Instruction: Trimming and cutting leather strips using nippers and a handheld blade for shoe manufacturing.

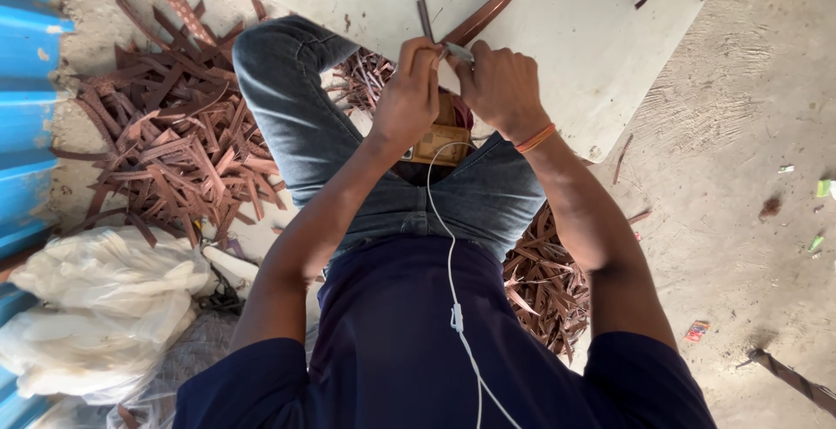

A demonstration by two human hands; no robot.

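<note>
A long brown strap [488, 13] lies across the white table [592, 54], curving from the far edge down to the near edge, where both hands meet on its end. It looks thin and light, limp enough to bend along its length yet firm enough to hold a flat face, like leather or a leather substitute; I judge it handles best pinched close to the spot being worked, since a loose end would flop. A short dark offcut [424, 20] stands up just above the left hand.

The left hand [409, 98] has its fingers curled together, clamped on the strap end, knuckles up. The right hand [501, 85], with an orange band [535, 138] at the wrist, closes its fingers around a small metal blade [459, 52], whose tip touches the strap right between the two hands. Both forearms reach forward and inward from the shoulders, elbows wide, wrists nearly touching over the table edge.

Below the hands, a tan block [440, 141] rests on the person's lap, between knees in blue jeans. A white cable [451, 281] runs from it down the dark shirt. Heaps of brown strap scraps [174, 141] cover the floor to the left and under the right arm. White plastic bags [96, 307] sit at the lower left, beside a blue corrugated sheet [26, 72].
</note>
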